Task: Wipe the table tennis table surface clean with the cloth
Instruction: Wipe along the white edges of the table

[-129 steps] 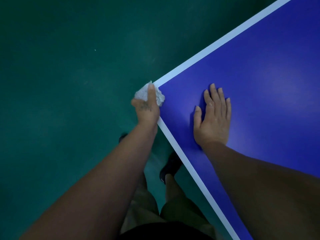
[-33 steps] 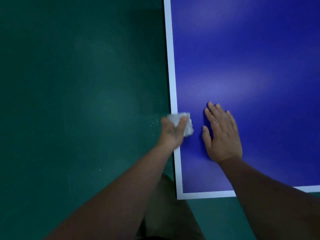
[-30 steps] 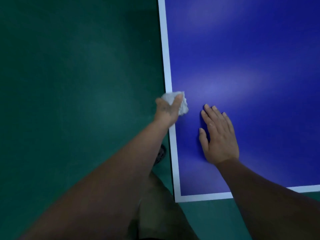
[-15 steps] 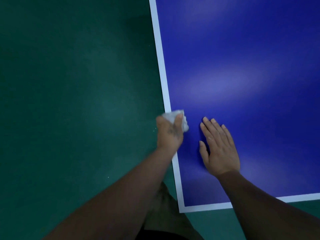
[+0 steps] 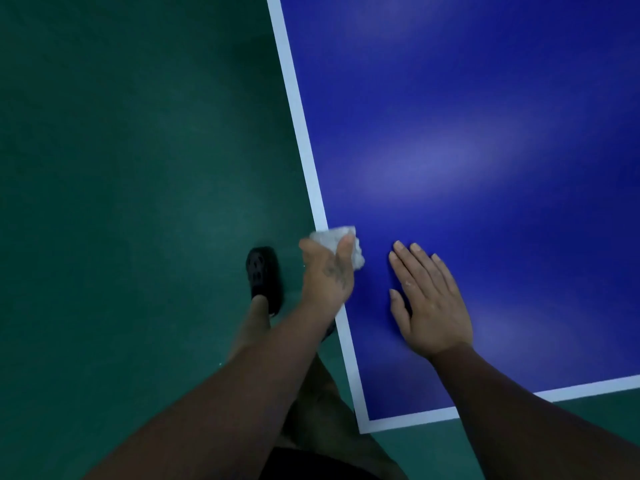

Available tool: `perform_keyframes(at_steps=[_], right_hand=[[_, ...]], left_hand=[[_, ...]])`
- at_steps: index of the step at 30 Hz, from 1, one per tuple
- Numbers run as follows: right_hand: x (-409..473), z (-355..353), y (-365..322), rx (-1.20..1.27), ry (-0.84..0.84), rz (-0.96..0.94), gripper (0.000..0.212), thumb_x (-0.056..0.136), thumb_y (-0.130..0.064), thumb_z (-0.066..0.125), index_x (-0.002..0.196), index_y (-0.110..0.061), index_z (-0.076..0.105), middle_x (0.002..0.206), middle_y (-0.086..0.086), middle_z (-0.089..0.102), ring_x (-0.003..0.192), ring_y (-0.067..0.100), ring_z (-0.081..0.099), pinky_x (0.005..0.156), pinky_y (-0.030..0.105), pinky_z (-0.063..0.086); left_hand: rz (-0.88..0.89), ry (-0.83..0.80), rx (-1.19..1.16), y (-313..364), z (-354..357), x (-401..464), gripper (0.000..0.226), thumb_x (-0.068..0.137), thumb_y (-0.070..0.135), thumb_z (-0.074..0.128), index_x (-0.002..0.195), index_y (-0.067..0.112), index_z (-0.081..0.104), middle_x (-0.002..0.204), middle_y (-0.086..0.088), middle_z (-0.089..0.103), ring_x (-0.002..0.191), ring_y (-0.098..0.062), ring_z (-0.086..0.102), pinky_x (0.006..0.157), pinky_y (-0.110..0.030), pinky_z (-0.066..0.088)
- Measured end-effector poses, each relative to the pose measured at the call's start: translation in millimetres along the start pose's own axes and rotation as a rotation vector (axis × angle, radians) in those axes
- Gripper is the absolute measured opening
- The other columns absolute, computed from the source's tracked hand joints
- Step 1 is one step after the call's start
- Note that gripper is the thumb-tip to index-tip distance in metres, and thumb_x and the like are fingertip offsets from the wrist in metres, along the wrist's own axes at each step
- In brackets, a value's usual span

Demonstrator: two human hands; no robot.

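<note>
blue table: left hand grips cloth, right hand flat.

Left hand grips cloth on table edge; right hand lies flat.

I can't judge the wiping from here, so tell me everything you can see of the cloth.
The cloth is a small white wad, crumpled and creased, looking like thin fabric or paper. The left hand grips it, thumb and fingers curled round it, hiding its lower part. It sits on the table at the white line along the left edge, near the closest corner, bulging out onto the blue. Only that hand and the table touch it; the right hand lies flat beside it, apart.
</note>
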State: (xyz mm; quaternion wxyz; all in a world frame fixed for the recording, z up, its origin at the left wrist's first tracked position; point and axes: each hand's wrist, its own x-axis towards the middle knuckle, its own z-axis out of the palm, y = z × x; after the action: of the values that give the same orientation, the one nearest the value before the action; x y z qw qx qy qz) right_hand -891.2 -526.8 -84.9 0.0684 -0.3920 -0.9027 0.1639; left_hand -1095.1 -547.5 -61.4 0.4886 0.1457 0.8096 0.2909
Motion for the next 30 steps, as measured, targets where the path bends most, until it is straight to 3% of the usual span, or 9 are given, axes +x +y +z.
perform_keyframes(at_steps=[3, 4, 6, 9, 11, 13, 16, 22, 30], right_hand=[[1, -1, 0, -0.014, 0.002, -0.002, 0.057, 0.108, -0.027, 0.051, 0.162, -0.011, 0.043, 0.171, 0.002, 0.036, 0.161, 0.022, 0.03, 0.13, 0.051, 0.027], [1, -2, -1, -0.022, 0.002, -0.006, 0.056, 0.108, -0.026, 0.051, 0.161, -0.011, 0.044, 0.171, 0.002, 0.036, 0.161, 0.022, 0.03, 0.13, 0.051, 0.028], [0, -3, -2, -0.026, -0.005, -0.006, 0.056, 0.108, -0.026, 0.051, 0.161, -0.01, 0.044, 0.171, 0.003, 0.037, 0.161, 0.023, 0.03, 0.13, 0.051, 0.028], [1, -6, -2, -0.034, -0.021, -0.004, 0.055, 0.108, -0.024, 0.05, 0.161, -0.008, 0.044, 0.171, 0.005, 0.037, 0.16, 0.025, 0.031, 0.129, 0.052, 0.029], [2, -7, -3, -0.048, -0.027, -0.004, 0.055, 0.109, -0.024, 0.047, 0.16, -0.007, 0.044, 0.171, 0.006, 0.037, 0.16, 0.026, 0.031, 0.128, 0.054, 0.03], [0, -7, -5, -0.059, -0.038, 0.013, 0.055, 0.109, -0.024, 0.045, 0.161, -0.008, 0.042, 0.171, 0.007, 0.036, 0.16, 0.026, 0.031, 0.127, 0.055, 0.031], [14, -7, -16, -0.058, -0.029, 0.081, 0.057, 0.109, -0.023, 0.042, 0.163, -0.007, 0.037, 0.173, 0.008, 0.032, 0.161, 0.028, 0.029, 0.128, 0.057, 0.03], [130, -5, -37, 0.019, 0.09, 0.198, 0.057, 0.113, -0.021, 0.045, 0.165, -0.003, 0.031, 0.175, 0.01, 0.026, 0.164, 0.026, 0.02, 0.133, 0.051, 0.017], [272, 11, -49, -0.051, 0.152, 0.527, 0.059, 0.115, -0.036, 0.029, 0.168, -0.009, 0.025, 0.178, 0.002, 0.017, 0.165, 0.02, 0.01, 0.135, 0.045, 0.008]], left_hand=[[0.214, -0.146, -0.175, 37, -18, 52, 0.047, 0.106, 0.042, 0.052, 0.077, 0.007, 0.041, 0.066, -0.009, 0.047, 0.051, -0.019, 0.052, 0.048, -0.036, 0.038], [0.277, -0.15, -0.203, 47, -24, 72, 0.055, 0.104, 0.048, 0.052, 0.074, 0.001, 0.044, 0.062, -0.012, 0.044, 0.048, -0.023, 0.045, 0.048, -0.037, 0.034], [0.195, -0.07, -0.167, 63, -31, 90, 0.074, 0.1, 0.063, 0.058, 0.103, -0.011, 0.053, 0.082, -0.007, 0.057, 0.066, -0.018, 0.057, 0.063, -0.033, 0.043], [0.072, 0.004, -0.011, 43, -32, 72, 0.087, 0.099, 0.065, 0.059, 0.139, -0.009, 0.036, 0.111, -0.008, 0.054, 0.1, -0.024, 0.064, 0.077, -0.025, 0.045], [0.058, -0.097, -0.059, 22, -28, 46, 0.106, 0.086, 0.085, 0.057, 0.133, -0.009, 0.042, 0.104, -0.008, 0.057, 0.096, -0.031, 0.07, 0.072, -0.024, 0.05], [-0.052, -0.165, -0.031, 7, -21, 27, 0.084, 0.094, 0.076, 0.055, 0.127, 0.001, 0.038, 0.109, -0.003, 0.06, 0.089, -0.018, 0.066, 0.068, -0.017, 0.048], [-0.086, -0.147, 0.03, 8, -17, 22, 0.057, 0.104, 0.058, 0.055, 0.126, 0.011, 0.031, 0.127, -0.012, 0.06, 0.096, -0.016, 0.062, 0.075, -0.027, 0.048], [-0.085, -0.102, 0.009, 71, -36, 85, 0.071, 0.104, 0.061, 0.053, 0.138, 0.005, 0.026, 0.144, -0.016, 0.049, 0.121, -0.03, 0.059, 0.098, -0.038, 0.05], [-0.108, -0.062, -0.023, 145, -62, 167, 0.073, 0.102, 0.062, 0.055, 0.139, 0.006, 0.026, 0.145, -0.015, 0.051, 0.119, -0.028, 0.058, 0.093, -0.035, 0.046]])
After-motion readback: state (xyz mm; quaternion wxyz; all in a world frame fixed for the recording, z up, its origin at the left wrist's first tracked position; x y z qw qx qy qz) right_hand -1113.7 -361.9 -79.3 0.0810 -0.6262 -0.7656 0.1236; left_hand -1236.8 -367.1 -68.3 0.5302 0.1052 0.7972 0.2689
